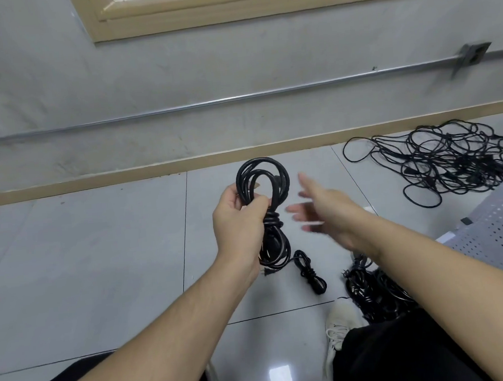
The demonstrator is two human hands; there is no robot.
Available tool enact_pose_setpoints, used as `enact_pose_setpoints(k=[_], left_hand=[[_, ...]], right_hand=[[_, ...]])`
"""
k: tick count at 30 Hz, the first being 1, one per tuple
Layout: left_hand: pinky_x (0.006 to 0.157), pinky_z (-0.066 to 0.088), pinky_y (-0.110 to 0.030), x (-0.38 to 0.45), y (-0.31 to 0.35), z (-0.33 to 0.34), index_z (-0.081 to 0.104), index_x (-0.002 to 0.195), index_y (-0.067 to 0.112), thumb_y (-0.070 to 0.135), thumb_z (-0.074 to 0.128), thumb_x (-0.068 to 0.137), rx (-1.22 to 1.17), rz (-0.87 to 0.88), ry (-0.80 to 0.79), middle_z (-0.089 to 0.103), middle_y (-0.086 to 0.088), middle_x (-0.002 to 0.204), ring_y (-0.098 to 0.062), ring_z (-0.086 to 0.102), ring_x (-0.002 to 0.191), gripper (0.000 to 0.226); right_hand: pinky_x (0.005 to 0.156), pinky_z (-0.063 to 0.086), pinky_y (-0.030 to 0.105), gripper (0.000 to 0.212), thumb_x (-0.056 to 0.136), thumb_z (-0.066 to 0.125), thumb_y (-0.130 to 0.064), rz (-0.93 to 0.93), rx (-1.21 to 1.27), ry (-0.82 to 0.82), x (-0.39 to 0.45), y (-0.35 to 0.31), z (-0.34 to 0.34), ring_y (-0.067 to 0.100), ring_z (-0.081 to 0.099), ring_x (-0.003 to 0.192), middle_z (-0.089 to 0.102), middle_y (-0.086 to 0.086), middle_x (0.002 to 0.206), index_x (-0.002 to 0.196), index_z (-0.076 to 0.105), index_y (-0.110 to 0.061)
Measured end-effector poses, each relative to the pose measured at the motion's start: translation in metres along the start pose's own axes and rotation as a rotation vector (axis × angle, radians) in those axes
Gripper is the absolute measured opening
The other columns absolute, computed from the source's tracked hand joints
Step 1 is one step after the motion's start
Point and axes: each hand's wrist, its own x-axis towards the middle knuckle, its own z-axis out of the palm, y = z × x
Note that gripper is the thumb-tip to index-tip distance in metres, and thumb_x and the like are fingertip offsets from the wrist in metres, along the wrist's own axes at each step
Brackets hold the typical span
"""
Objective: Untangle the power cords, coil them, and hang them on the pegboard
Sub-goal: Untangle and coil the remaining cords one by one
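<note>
My left hand [240,218] grips a black power cord coil [263,186], wrapped around its middle, with loops above and below my fist and its plug [268,272] dangling at the bottom. Just to the right, my right hand [320,209] is blurred, fingers spread and holding nothing, a short gap from the coil. A small tied black cord bundle [309,272] lies on the floor below. A tangled heap of black cords [450,161] lies at the far right by the wall. More coiled cords [373,292] are piled near my right foot. A white pegboard [497,232] lies at the right edge.
The floor is glossy grey tile [100,260], bordered by a tan baseboard [124,175] along a grey wall with a metal conduit [238,97]. My white shoe [340,324] and dark trouser legs fill the lower frame.
</note>
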Motion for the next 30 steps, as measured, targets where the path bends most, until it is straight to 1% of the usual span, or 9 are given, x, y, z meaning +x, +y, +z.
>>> enact_pose_setpoints(k=[2,4,7,11,16,20,23,26,30], left_hand=[[0.071,0.054,-0.036,-0.002,-0.001,0.002,0.069,0.097,0.016,-0.007,0.060,0.087,-0.019,-0.007,-0.022,0.068,0.003,0.078,-0.016,0.061,0.073,0.026],[0.067,0.055,-0.033,-0.002,0.001,0.003,0.071,0.100,0.014,-0.006,0.061,0.087,-0.036,-0.023,-0.039,0.069,0.000,0.082,-0.016,0.062,0.074,0.026],[0.071,0.055,-0.034,0.001,0.006,0.002,0.074,0.103,0.017,-0.004,0.063,0.088,-0.025,-0.029,-0.046,0.076,-0.005,0.091,-0.017,0.066,0.078,0.028],[0.067,0.056,-0.037,0.008,0.013,-0.006,0.074,0.101,0.020,-0.004,0.059,0.088,0.029,-0.016,-0.066,0.075,-0.008,0.087,-0.023,0.066,0.076,0.031],[0.055,0.056,-0.035,0.007,0.016,-0.014,0.073,0.096,0.021,-0.006,0.054,0.086,0.187,0.002,-0.179,0.065,-0.003,0.071,-0.024,0.066,0.062,0.034],[0.058,0.060,-0.041,0.012,0.023,-0.023,0.076,0.093,0.029,0.000,0.050,0.089,0.246,0.000,-0.220,0.068,-0.008,0.079,-0.032,0.066,0.066,0.039],[0.058,0.057,-0.035,0.014,0.025,-0.027,0.076,0.081,0.036,0.001,0.047,0.092,0.326,-0.004,-0.297,0.068,0.008,0.072,-0.034,0.070,0.073,0.047],[0.063,0.058,-0.035,0.010,0.026,-0.026,0.077,0.095,0.039,0.003,0.047,0.091,0.466,0.035,-0.415,0.071,0.011,0.076,-0.028,0.074,0.081,0.047],[0.056,0.057,-0.030,0.008,0.028,-0.023,0.075,0.100,0.032,-0.001,0.047,0.090,0.469,0.092,-0.460,0.073,0.011,0.084,-0.024,0.073,0.070,0.044]], right_hand=[[0.079,0.059,0.034,0.034,0.095,0.068,-0.037,0.067,0.245,-0.181,-0.002,0.002,0.010,0.020,0.073,0.094,0.076,0.007,0.106,0.116,0.068,-0.009],[0.080,0.061,0.034,0.016,0.095,0.067,-0.012,-0.022,0.502,-0.189,-0.006,-0.005,0.020,0.020,0.074,0.088,0.075,0.010,0.100,0.108,0.072,-0.004],[0.087,0.061,0.038,0.012,0.098,0.061,-0.007,-0.184,0.562,-0.130,-0.009,-0.011,0.028,0.020,0.073,0.084,0.076,0.007,0.091,0.104,0.071,-0.010],[0.076,0.062,0.031,0.023,0.102,0.058,-0.016,-0.338,0.099,-0.107,-0.004,-0.005,0.023,0.021,0.073,0.077,0.078,0.008,0.094,0.118,0.072,-0.025],[0.071,0.061,0.024,0.029,0.101,0.057,-0.011,-0.397,-0.326,-0.136,0.002,-0.004,0.006,0.012,0.067,0.061,0.077,0.004,0.089,0.103,0.074,-0.035],[0.058,0.056,0.024,0.019,0.098,0.065,-0.013,-0.397,-0.409,-0.272,0.001,-0.005,-0.004,0.013,0.065,0.062,0.078,0.000,0.098,0.105,0.075,-0.028],[0.052,0.054,0.028,0.025,0.097,0.065,-0.011,-0.440,-0.524,-0.294,0.000,-0.003,-0.009,0.016,0.053,0.050,0.071,0.001,0.074,0.091,0.076,-0.033],[0.048,0.055,0.031,0.028,0.096,0.057,-0.005,-0.499,-0.705,-0.282,0.001,-0.003,-0.011,0.012,0.048,0.052,0.063,0.009,0.066,0.095,0.077,-0.025],[0.059,0.061,0.041,0.019,0.099,0.051,-0.008,-0.496,-0.818,-0.317,0.004,-0.004,-0.017,0.012,0.059,0.056,0.066,-0.005,0.069,0.103,0.069,-0.008]])
